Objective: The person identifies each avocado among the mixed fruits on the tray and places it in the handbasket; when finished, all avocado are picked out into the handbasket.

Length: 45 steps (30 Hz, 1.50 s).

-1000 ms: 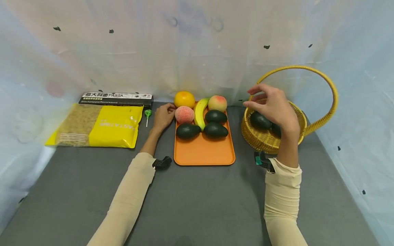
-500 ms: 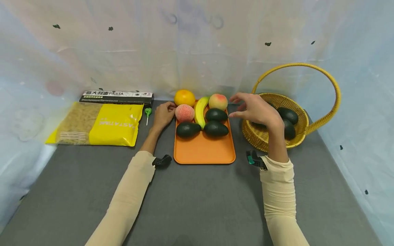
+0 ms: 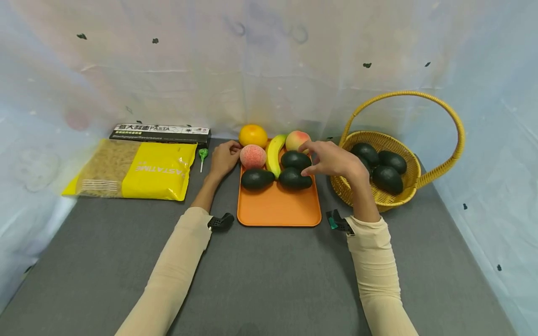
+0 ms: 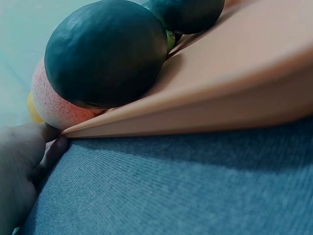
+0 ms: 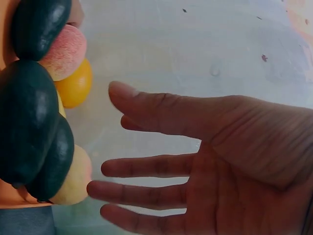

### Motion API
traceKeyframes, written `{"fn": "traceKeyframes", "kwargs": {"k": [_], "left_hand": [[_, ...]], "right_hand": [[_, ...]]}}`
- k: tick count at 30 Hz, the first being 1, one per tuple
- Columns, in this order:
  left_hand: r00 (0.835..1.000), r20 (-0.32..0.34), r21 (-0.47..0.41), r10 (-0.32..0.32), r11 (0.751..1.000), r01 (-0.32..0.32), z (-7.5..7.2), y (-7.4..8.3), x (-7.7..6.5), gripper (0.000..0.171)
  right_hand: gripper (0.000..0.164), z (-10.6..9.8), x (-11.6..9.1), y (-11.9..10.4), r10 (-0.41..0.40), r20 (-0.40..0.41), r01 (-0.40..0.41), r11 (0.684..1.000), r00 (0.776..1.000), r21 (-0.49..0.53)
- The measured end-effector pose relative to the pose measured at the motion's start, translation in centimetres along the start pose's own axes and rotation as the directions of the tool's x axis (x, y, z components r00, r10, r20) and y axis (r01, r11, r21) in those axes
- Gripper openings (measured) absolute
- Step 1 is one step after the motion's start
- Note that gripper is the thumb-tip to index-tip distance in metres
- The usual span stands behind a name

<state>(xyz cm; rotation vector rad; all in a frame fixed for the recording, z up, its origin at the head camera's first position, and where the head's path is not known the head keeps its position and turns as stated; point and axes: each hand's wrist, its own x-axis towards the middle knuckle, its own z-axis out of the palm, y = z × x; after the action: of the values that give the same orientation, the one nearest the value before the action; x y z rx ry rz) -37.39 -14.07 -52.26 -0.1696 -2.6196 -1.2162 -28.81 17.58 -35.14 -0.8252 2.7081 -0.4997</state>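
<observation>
Right hand (image 3: 332, 161): since the earlier frames we see it cross from over the wicker basket (image 3: 342, 189) to the right side of the orange tray (image 3: 279, 205).
Right grip: we see thumb and fingers spread wide with nothing between them; the right wrist view shows the hand apart from the fruit.
Left hand (image 3: 224, 158): stays at the tray's left edge, where thumb and fingers pinch the rim.
Front-right avocado (image 3: 295, 178): lies on its side on the tray's right half, beneath our right thumb.
Rear-right avocado (image 3: 296, 159): lies on the tray just behind the front one, beside our right fingertips.
Avocado handling: we expect a firm, stiff shell, probably light for its size; the smooth, glossy skin may slip, and the rounded shape could roll on the tray.
Avocado hold: we would take either one across its thick middle, thumb on the near side and fingers on the far side, not by the narrow end.
Other fruit: a third avocado (image 3: 257, 179) sits on the tray's left half; a banana (image 3: 274, 156) lies along its middle.
Basket avocados (image 3: 387, 179): at least three lie in the basket, right of the tray.
Pasta bag (image 3: 159, 170): lies left of the tray, well apart from it.
</observation>
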Motion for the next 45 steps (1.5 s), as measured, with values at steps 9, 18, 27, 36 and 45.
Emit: {"fn": "traceKeyframes", "kwargs": {"k": [9, 18, 27, 36, 45], "left_hand": [[1.000, -0.006, 0.000, -0.009, 1.000, 0.009, 0.3, 0.2, 0.1, 0.028], [1.000, -0.008, 0.002, -0.010, 1.000, 0.010, 0.2, 0.1, -0.1, 0.028], [1.000, -0.019, 0.013, 0.010, 1.000, -0.009, 0.1, 0.0, -0.1, 0.029], [1.000, 0.001, 0.004, -0.006, 1.000, 0.006, 0.1, 0.3, 0.0, 0.030], [1.000, 0.000, 0.000, -0.008, 1.000, 0.008, 0.1, 0.4, 0.0, 0.030]], "right_hand": [[0.076, 1.1, 0.8, -0.2, 0.041, 0.244, -0.036, 0.999, 0.969, -0.027], [0.081, 2.1, 1.3, -0.3, 0.067, 0.326, -0.066, 0.998, 0.943, -0.012], [0.081, 2.6, 2.0, -0.1, 0.080, 0.354, -0.066, 0.996, 0.932, -0.052], [0.083, 3.0, 2.7, 0.4, 0.071, 0.368, -0.053, 0.997, 0.927, -0.059], [0.086, 3.2, 3.0, 0.5, 0.086, 0.386, -0.060, 0.995, 0.918, -0.081]]}}
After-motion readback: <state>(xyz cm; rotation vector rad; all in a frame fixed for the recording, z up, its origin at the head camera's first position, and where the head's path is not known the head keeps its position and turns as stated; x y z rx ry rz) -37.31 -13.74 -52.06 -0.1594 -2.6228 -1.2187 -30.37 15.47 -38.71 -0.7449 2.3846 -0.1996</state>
